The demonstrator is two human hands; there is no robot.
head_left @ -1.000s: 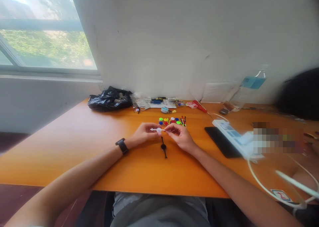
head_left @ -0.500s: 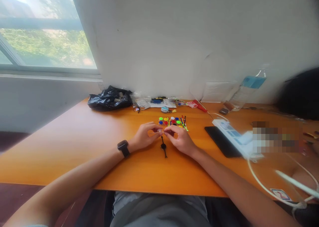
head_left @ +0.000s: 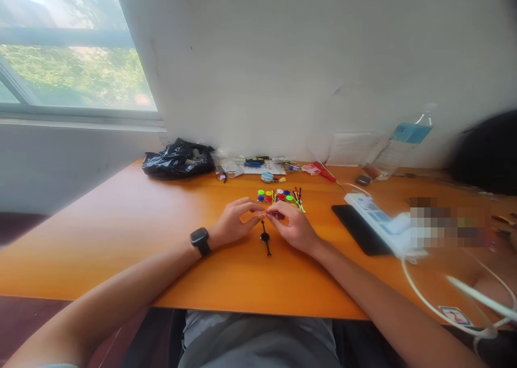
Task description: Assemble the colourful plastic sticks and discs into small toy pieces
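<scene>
In the head view my left hand (head_left: 235,221) and my right hand (head_left: 294,228) meet above the table, thumb and fingers of each pinched together. Between the fingertips is a small, thin, pale piece (head_left: 263,214), too fine to make out its kind. Just below them a black arrow-shaped pointer (head_left: 265,237) with a round middle lies on the table. Behind my fingers sit several small round discs in green, blue, red, white and yellow, among them a green disc (head_left: 260,192). Thin coloured sticks (head_left: 299,199) lie beside the discs, partly behind my right hand.
A black plastic bag (head_left: 177,159) lies at the back left, with small packets and a round tin (head_left: 267,177) beside it. On the right are a dark phone-like slab (head_left: 357,230), a white power strip (head_left: 369,217) with cables, and a clear bottle (head_left: 393,147).
Both hands stay almost in place. The pale piece between the fingertips has shifted slightly, and less of it sticks out past my left fingers. The pointer and discs have not moved.
</scene>
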